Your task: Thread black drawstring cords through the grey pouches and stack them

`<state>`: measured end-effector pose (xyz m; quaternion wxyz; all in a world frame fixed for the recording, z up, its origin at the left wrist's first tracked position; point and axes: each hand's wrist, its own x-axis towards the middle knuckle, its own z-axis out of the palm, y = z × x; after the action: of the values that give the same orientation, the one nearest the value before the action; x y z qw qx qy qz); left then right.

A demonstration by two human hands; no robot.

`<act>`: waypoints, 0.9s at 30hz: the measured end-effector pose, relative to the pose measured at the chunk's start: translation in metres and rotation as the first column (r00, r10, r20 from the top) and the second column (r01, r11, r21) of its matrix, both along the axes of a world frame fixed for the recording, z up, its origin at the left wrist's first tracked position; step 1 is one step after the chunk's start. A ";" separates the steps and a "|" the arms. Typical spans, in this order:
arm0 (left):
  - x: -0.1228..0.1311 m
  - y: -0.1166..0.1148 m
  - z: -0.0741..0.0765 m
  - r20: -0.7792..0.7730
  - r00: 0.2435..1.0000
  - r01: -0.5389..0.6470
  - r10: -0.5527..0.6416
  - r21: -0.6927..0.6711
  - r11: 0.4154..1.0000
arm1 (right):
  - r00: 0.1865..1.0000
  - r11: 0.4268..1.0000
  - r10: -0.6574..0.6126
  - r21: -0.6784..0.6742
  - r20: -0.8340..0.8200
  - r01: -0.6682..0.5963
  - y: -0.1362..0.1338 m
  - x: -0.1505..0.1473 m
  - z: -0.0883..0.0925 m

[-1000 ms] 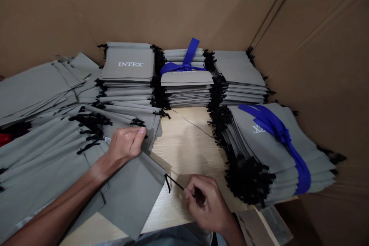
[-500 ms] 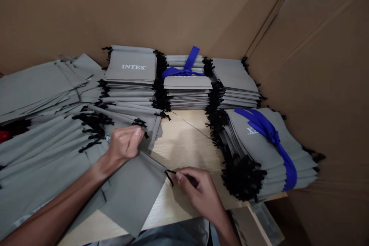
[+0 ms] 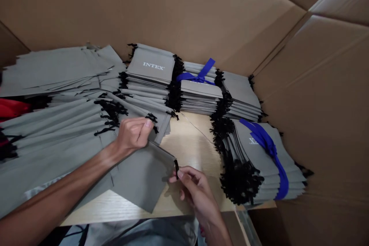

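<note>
A grey drawstring bag [image 3: 141, 175] hangs slanted between my two hands, low over the table. My left hand [image 3: 135, 133] is closed in a fist at the bag's upper left corner; the part it grips is hidden behind the fingers. Thumb and forefinger of my right hand [image 3: 191, 188] pinch the short black drawstring [image 3: 177, 168] at the bag's right corner. Beneath and beside my left forearm lie overlapping grey bags [image 3: 52, 138] with black cord ends.
Behind stand a bag stack printed INTEX [image 3: 152, 61], a stack tied with blue ribbon [image 3: 201, 94] and another stack [image 3: 239, 88]. A second tied bundle [image 3: 271, 161] sits right. Loose grey pieces [image 3: 63, 67] lie back left. Cardboard walls [image 3: 173, 11] surround the wooden table [image 3: 193, 134].
The view has shifted, so the stacks appear further right. My right hand has drawn closer to the bag's corner, and the cord it pinches now points down instead of sideways.
</note>
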<state>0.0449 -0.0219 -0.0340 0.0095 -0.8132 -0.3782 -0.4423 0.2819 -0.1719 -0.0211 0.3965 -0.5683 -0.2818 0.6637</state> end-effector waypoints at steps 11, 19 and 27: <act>0.002 0.001 -0.003 -0.079 0.997 -0.024 0.019 -0.065 0.998 | 0.984 0.994 -0.109 -0.005 0.141 0.111 -0.005 0.019 -0.006; 0.001 0.004 -0.003 -0.162 0.985 -0.089 0.054 -0.214 0.973 | 0.976 0.997 0.067 0.021 0.205 -0.073 0.005 0.046 0.004; 0.001 0.004 -0.003 -0.178 0.982 -0.118 0.069 -0.278 0.953 | 0.978 0.996 0.068 0.039 0.196 -0.077 0.005 0.058 -0.019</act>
<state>0.0455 -0.0178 -0.0374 -0.0563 -0.8211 -0.4745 -0.3121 0.3397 -0.1674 -0.0404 0.3557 -0.6106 -0.3549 0.6120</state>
